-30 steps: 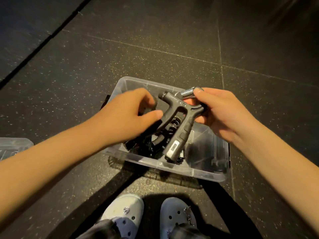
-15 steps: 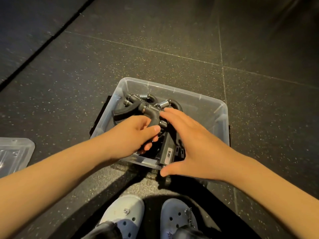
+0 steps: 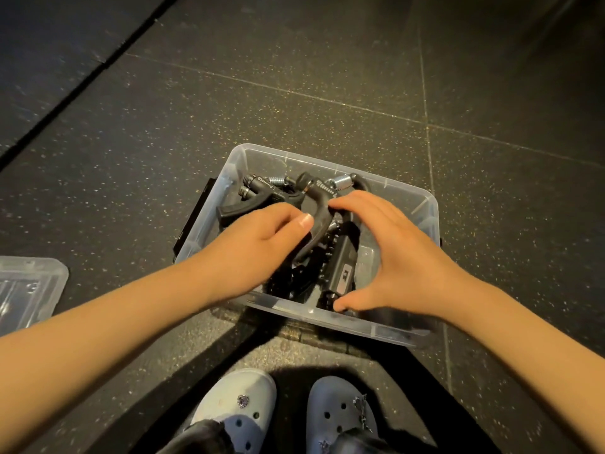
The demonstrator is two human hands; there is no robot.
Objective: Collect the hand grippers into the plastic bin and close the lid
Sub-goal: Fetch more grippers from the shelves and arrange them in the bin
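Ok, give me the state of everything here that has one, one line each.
Clear plastic bin: open, no lid on.
Clear plastic lid: off, lying on the floor to the left.
Black hand grippers: piled inside the bin.
Left hand: resting on the grippers.
Right hand: spread over the grippers.

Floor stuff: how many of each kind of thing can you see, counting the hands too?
Clear plastic bin: 1
Clear plastic lid: 1
Pale clog shoes: 2
Hands: 2
Black hand grippers: tangled, cannot count
Total without grippers: 6
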